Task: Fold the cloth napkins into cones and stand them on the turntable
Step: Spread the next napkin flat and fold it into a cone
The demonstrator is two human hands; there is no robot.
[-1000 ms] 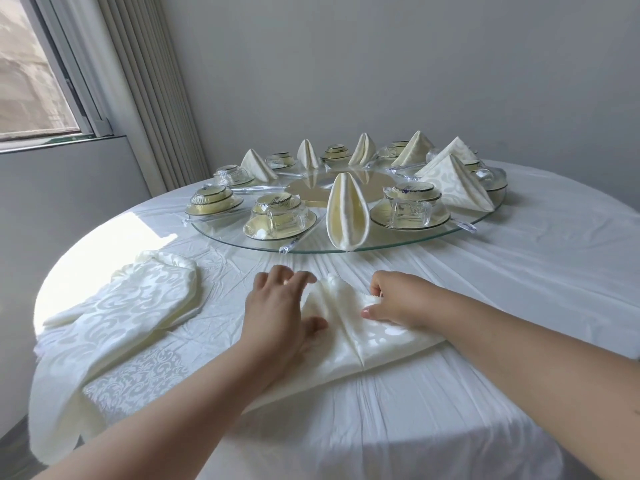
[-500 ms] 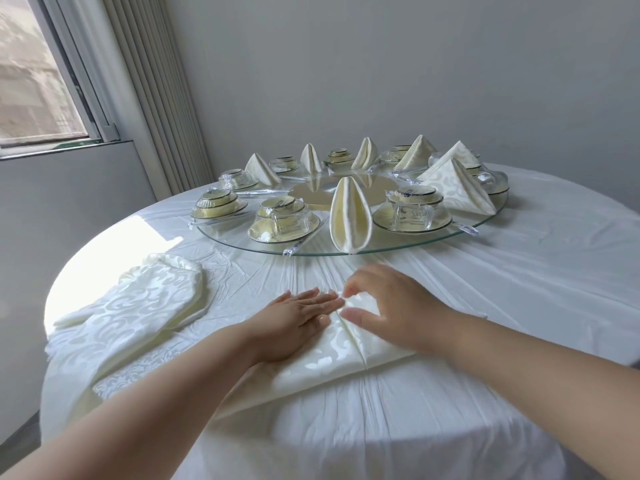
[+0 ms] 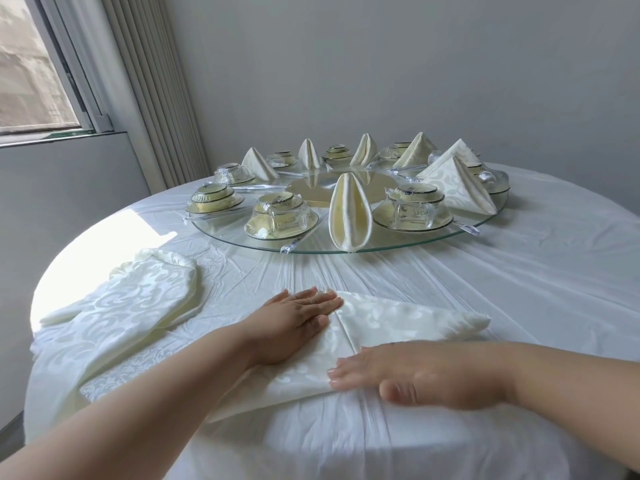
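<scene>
The cream damask napkin lies flat on the white tablecloth at the near edge of the round table, folded to a point toward the turntable with a crease running down its middle. My left hand rests palm-down on its left half, fingers straight and together, gripping nothing. My right hand is spread flat and blurred over the near right part of the cloth — pressing rather than holding, fingers open. To my left sits a loose stack of unfolded napkins. Beyond, the glass turntable carries seven folded napkin cones, the nearest cone upright at the front rim, set between place settings of cups and saucers — I count about nine, though the far ones are partly hidden.
</scene>
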